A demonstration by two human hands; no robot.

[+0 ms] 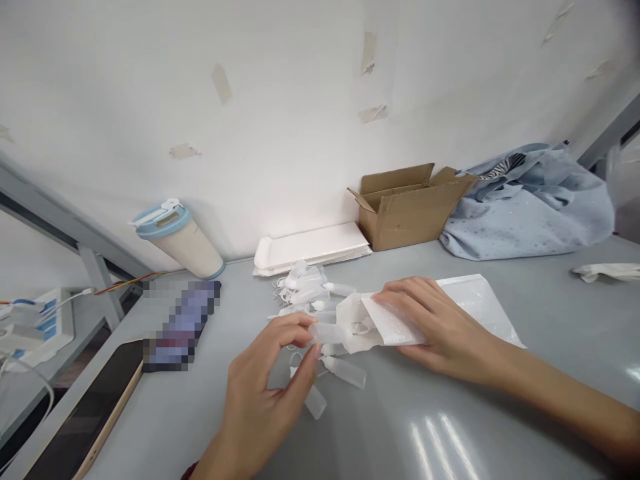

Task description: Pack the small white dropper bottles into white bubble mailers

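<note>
My left hand (273, 380) pinches a small clear plastic bottle (327, 332) and holds its end at the mouth of a white pouch (380, 323). The pouch is gripped by my right hand (440, 327), fingers curled over its top, and rests on the grey table (450, 427). Several more small clear bottles (307, 287) with ring loops lie in a loose pile just beyond. Two others (345, 372) lie under my left fingers.
A stack of white pouches (310, 248) lies by the wall. An open cardboard box (407, 207) and a blue cloth bundle (530, 213) stand at the back right. A lidded cup (177, 237), a pixelated object and a phone (95, 407) are on the left.
</note>
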